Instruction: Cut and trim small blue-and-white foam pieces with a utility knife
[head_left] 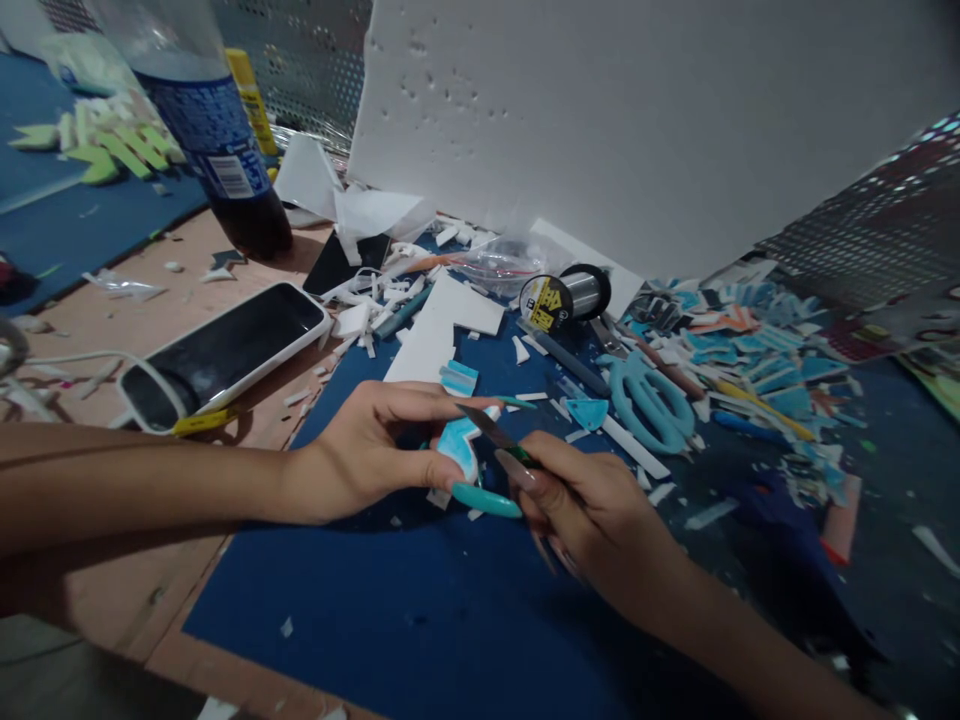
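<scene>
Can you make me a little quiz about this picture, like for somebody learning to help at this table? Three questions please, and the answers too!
1. True or false: the right hand holds a pointed blade, and the left hand holds a blue-and-white piece.

2. Pick one. What color is the bottle label?
A) red
B) blue
C) orange

3. Fill in the gap: in this picture, the light-blue scissors lie nearer to the ____ hand.

Key: 1. True. 2. B. 3. right.

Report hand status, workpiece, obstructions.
Left hand: pinching blue-and-white piece. Right hand: gripping knife close to it. Scissors, scraps beyond, seemingly not blocking.
</scene>
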